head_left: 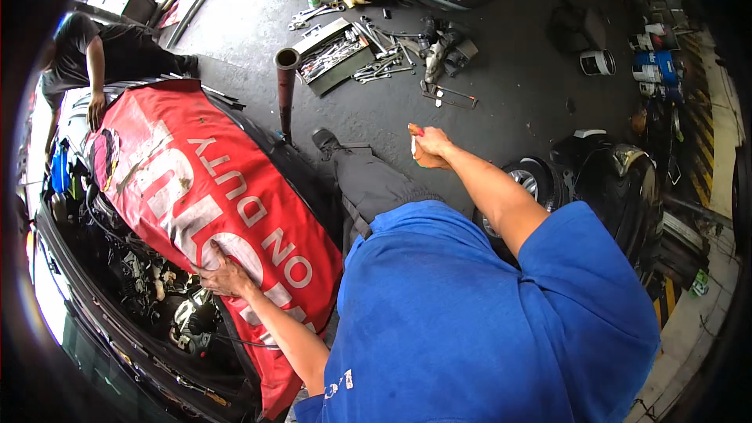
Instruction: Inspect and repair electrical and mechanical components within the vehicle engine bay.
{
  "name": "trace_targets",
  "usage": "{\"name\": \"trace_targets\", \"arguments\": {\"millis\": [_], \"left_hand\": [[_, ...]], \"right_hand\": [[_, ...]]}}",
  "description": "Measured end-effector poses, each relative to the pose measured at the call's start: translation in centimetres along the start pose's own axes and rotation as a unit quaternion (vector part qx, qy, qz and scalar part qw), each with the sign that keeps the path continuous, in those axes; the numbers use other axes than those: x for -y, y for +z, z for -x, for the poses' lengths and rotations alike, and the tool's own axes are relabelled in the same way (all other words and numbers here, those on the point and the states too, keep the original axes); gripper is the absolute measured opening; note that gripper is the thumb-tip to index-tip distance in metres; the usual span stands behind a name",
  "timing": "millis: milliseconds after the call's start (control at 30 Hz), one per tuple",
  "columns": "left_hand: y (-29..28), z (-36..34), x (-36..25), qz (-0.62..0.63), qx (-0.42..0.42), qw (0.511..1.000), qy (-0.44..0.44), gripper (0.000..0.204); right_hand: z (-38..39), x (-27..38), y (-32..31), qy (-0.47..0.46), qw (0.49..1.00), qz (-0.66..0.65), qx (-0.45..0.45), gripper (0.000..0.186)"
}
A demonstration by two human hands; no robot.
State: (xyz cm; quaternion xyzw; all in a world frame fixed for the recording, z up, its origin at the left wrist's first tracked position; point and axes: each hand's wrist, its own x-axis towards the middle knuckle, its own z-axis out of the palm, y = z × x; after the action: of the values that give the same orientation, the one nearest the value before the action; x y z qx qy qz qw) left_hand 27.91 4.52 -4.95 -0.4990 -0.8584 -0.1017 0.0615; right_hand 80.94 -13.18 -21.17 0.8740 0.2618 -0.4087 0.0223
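Red fabric, a fender cover (204,188) with white lettering, drapes over the car's wing at left of frame, apparently to shield the paint from anyone leaning in over the open engine bay (149,282). The person's left hand (222,276) lies on the cover's lower edge, fingers spread and pressed flat, right where the cloth meets the engine bay, seemingly as a brace for the body. The right hand (432,147) is raised at centre frame, away from the car, fingers curled around a small orange-handled tool (415,145); only its orange tip and a pale stub show above the fist, so its kind cannot be told, possibly a screwdriver. The tool is thus well apart from the left hand and the cover, held out over the dark floor (509,70). Toward the top centre an open tool tray (335,53) lies on the floor with loose wrenches (384,66) scattered beside it, within a step of the work. A dark pipe (286,86) stands upright near the cover's upper edge. A co-worker in a dark shirt (94,59) bends over the car at upper left, one hand resting on the bodywork. A loose wheel (529,188) lies at right, and paint tins (654,66) line the upper right wall.
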Motion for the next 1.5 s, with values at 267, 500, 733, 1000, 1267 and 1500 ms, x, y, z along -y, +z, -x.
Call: {"name": "trace_targets", "arguments": {"millis": [267,500,733,1000,1267,1500], "left_hand": [[-0.7,0.7,-0.5,0.032,-0.024,0.999,0.001,0.097],[0.9,0.0,0.7,-0.065,0.013,0.998,0.008,0.077],[5.0,7.6,-5.1,0.012,-0.184,0.98,0.069,0.054],[17.2,40.1,-31.7,0.428,0.183,0.857,0.222,0.038],[25.6,58.5,-47.0,0.236,0.638,0.634,0.367,0.046],[50.1,71.3,-56.5,0.1,0.685,0.53,0.49,0.047]], "right_hand": [[4.3,-5.3,-0.2,-0.05,0.995,-0.06,-0.063,0.048],[2.7,-8.6,-6.7,-0.17,0.98,-0.1,-0.025,0.032],[-6.3,-19.7,-8.9,-0.178,0.983,-0.033,-0.012,0.039],[-23.1,-39.0,-7.1,-0.025,0.997,-0.06,-0.041,0.05],[-33.4,-45.7,-8.0,0.048,0.992,-0.112,-0.007,0.038],[-63.5,-46.9,2.1,-0.032,0.982,-0.18,0.049,0.024]]}}
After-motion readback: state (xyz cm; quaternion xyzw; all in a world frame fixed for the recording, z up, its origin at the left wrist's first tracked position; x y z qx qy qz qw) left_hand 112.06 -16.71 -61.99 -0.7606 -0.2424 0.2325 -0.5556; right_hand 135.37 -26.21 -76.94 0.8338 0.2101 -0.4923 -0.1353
